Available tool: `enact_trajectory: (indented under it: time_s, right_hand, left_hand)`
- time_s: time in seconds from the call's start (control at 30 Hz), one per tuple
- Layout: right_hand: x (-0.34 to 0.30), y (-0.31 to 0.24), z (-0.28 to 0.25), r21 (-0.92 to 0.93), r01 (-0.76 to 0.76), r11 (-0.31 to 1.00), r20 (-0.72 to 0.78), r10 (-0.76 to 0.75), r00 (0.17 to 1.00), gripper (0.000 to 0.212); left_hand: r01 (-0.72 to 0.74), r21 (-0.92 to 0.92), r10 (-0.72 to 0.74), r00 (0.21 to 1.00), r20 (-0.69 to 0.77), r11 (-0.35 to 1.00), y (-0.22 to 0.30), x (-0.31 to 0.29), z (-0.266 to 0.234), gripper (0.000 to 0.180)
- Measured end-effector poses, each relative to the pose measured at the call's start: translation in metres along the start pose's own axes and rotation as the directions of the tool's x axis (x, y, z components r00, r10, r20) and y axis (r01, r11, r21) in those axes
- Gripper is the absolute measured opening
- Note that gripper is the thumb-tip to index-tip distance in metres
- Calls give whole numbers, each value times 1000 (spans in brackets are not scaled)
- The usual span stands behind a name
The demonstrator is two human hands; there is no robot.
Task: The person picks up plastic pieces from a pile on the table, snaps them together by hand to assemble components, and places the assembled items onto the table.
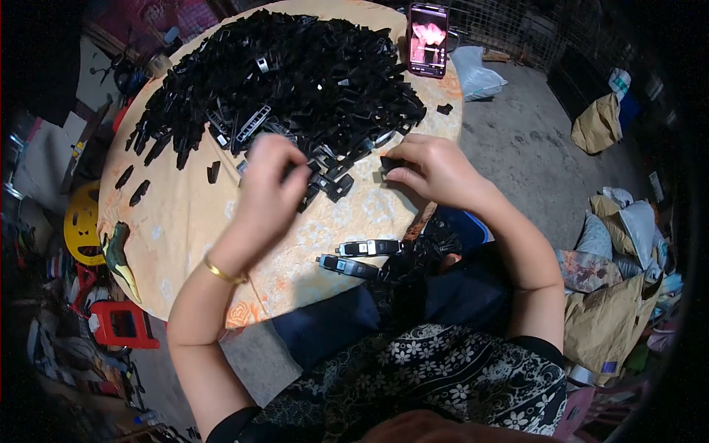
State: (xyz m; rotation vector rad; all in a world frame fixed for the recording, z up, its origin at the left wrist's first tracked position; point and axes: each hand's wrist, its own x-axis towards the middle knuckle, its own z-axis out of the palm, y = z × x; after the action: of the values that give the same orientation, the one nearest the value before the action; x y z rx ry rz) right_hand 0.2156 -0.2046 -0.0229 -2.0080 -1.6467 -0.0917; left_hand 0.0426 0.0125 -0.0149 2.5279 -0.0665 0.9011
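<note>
A big heap of small black plastic parts (pixel 295 70) covers the far half of the round table. My right hand (pixel 437 168) pinches one black plastic piece (pixel 387 164) between thumb and fingers, just off the heap's near right edge. At the near edge of the pile, my left hand (pixel 275 177) is curled, thumb toward the index finger and slightly blurred; what its fingers hold is hidden. Several loose black pieces (pixel 338 186) lie between the two hands. Closer to me, two longer black-and-silver assembled pieces (pixel 367 248) rest side by side at the table's front edge.
A lit phone (pixel 427 40) stands upright at the table's far right. The patterned tablecloth (pixel 199 221) carries a dark green and yellow object (pixel 118 258) at left. A blue container (pixel 461 227) sits below the right edge. A red stool (pixel 122 325) and sacks (pixel 602 317) occupy the floor.
</note>
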Motion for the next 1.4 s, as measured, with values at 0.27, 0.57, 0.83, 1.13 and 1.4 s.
enact_trajectory:
  time_s: [0.27,0.57,0.83,1.13,1.4]
  right_hand:
    - [-4,-19,3,221,165,961,-18,-165,986,28]
    - [-11,-27,2,95,183,978,41,-187,981,26]
    - [-1,-33,28,182,243,953,15,-250,968,24]
    - [7,-32,23,178,182,967,47,-193,980,31]
    - [14,-13,44,83,188,979,-35,-186,982,22]
  left_hand:
    - [-170,-235,247,902,355,957,31,-22,22,20]
    - [45,13,-47,954,296,999,38,-28,15,19]
    - [34,-20,-27,958,285,999,36,-22,22,17]
    - [-86,232,53,987,149,969,-18,23,-7,25]
    - [-68,467,-14,985,171,882,-65,17,-5,29]
